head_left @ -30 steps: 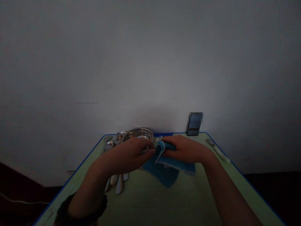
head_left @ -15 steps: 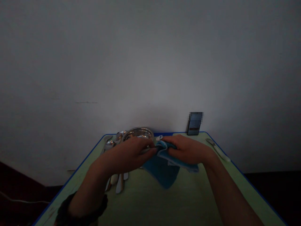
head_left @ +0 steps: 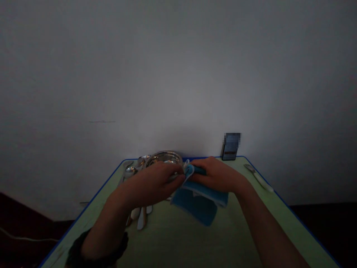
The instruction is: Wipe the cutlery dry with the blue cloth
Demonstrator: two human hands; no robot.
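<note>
My left hand [head_left: 152,184] is closed in a pinch over the middle of the green table [head_left: 181,238]; what its fingers hold is hidden, perhaps the handle of a piece of cutlery. My right hand [head_left: 219,175] is closed on a blue cloth [head_left: 199,199], which is wrapped round whatever my left fingers hold and hangs down toward the table. A shiny metal bowl [head_left: 164,158] stands just behind my hands.
Several spoons [head_left: 141,217] lie on the table under and left of my left forearm. A single utensil [head_left: 258,178] lies near the right edge. A small dark box [head_left: 231,149] leans against the white wall at the back.
My right hand has shifted slightly left and back with the cloth, and the hanging part of the cloth has swung. My left hand has barely moved.
</note>
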